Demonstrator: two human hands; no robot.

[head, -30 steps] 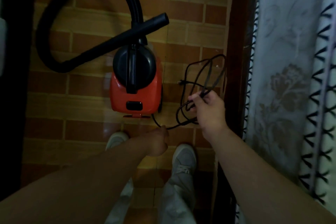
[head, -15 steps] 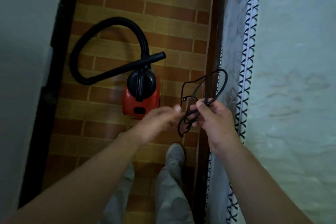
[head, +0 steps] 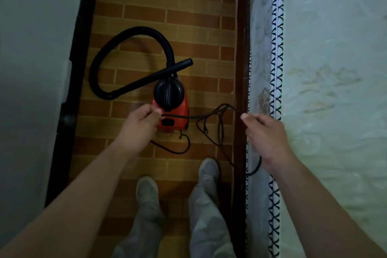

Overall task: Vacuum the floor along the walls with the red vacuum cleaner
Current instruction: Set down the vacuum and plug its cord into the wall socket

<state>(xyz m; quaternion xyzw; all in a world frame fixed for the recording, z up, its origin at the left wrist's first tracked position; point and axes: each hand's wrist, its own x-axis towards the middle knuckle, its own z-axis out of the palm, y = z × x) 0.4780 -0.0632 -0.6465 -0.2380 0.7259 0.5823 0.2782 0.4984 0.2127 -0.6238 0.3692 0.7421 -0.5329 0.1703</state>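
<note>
Black cord [head: 194, 117] is pinched taut between left hand [head: 140, 126] and right hand [head: 266, 138] | red vacuum cleaner [head: 170, 109] is parked mid-corridor | no lettering is legible

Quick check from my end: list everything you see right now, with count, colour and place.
vacuum cleaner: 1, red and black, on floor centre.
hose: 1, black, looped left of vacuum.
power cord: 1, black, stretched between both hands, loops hanging.
floor: brick-pattern, brown.
wall: pale, left.
patterned cloth: pale floral, right.
shoes: 2, grey, bottom centre.
left hand: pinching cord.
right hand: pinching cord.
</note>
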